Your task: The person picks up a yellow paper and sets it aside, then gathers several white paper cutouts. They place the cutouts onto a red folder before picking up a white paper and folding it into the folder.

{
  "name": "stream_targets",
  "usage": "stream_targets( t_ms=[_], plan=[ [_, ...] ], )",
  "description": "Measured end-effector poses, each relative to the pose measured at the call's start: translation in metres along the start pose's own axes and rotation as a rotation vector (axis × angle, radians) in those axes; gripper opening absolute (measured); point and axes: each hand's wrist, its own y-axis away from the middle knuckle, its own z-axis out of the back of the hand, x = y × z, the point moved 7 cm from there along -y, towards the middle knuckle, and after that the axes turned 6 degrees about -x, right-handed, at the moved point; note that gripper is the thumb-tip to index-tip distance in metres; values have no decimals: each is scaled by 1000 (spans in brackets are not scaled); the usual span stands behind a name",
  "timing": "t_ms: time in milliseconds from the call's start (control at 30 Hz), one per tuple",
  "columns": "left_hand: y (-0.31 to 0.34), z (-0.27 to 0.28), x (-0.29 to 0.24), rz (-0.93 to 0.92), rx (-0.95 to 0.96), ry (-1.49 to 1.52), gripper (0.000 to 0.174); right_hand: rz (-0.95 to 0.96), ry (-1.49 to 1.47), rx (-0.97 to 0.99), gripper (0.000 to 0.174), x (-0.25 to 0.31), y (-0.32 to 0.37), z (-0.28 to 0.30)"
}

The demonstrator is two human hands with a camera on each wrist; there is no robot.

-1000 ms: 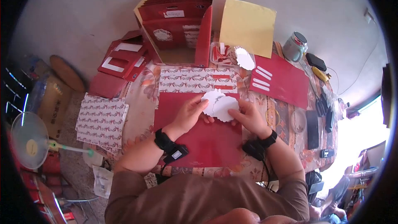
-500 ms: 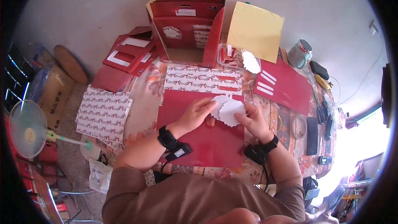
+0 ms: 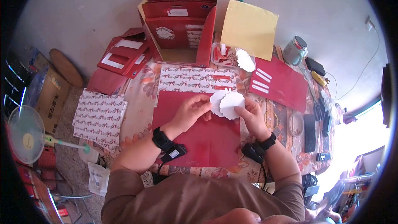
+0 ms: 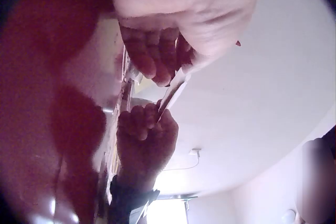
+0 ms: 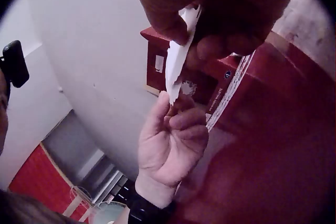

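Two white scalloped paper labels (image 3: 232, 105) overlap in front of me, held up over a large red sheet (image 3: 199, 141). My right hand (image 3: 255, 122) pinches them at the right, thumb on the face of the front label and fingers behind. At the left edge of the rear label (image 3: 216, 99), my left hand (image 3: 188, 114) pinches with thumb and fingertips. Seen edge-on in the right wrist view, the labels (image 5: 176, 66) form a thin stack between both hands. A patterned sheet (image 3: 186, 79) lies just beyond the red one.
Behind stands a red expanding file box (image 3: 178, 33). A clear tray (image 3: 222, 56) of red and white pieces sits beside more scalloped labels (image 3: 244, 60). Patterned sheets (image 3: 99, 114) and red folders (image 3: 122, 56) lie left. On the right are a red sheet (image 3: 286, 87) and a mug (image 3: 295, 50).
The two labels were fanned apart side by side and now overlap more, the front one facing up more squarely. The head view swung left and back. Both hands keep hold.
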Motion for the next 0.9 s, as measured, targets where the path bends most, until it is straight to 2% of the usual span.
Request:
stream_targets(
  t_ms=[200,267,367,500,600,700,800,833,867,900],
  plan=[
    [-3,8,1,-95,-25,-95,17,-28,-76,23,23,1,0,-2],
    [-3,16,-1,-88,-125,50,17,17,-113,-70,24,5,0,1],
    [-6,21,-1,-43,-109,156,16,9,-102,-109,26,-1,-2,8],
    [-8,17,-4,-18,-135,196,14,-1,-121,-52,25,1,-3,7],
    [-8,17,-9,-76,-115,274,28,17,-122,-33,24,3,-3,3],
    [-8,20,-4,-39,-21,438,32,26,-159,-67,21,4,-2,5],
    [-9,14,-2,-28,73,394,35,59,-129,19,19,-3,-4,5],
    [-8,11,-3,-26,73,394,35,219,5,-10,20,9,-4,4],
    [-6,7,-4,-28,72,196,37,378,141,-39,22,20,-2,2],
    [-5,4,-4,-30,71,-2,39,377,141,-41,22,22,-1,0]
  ],
)
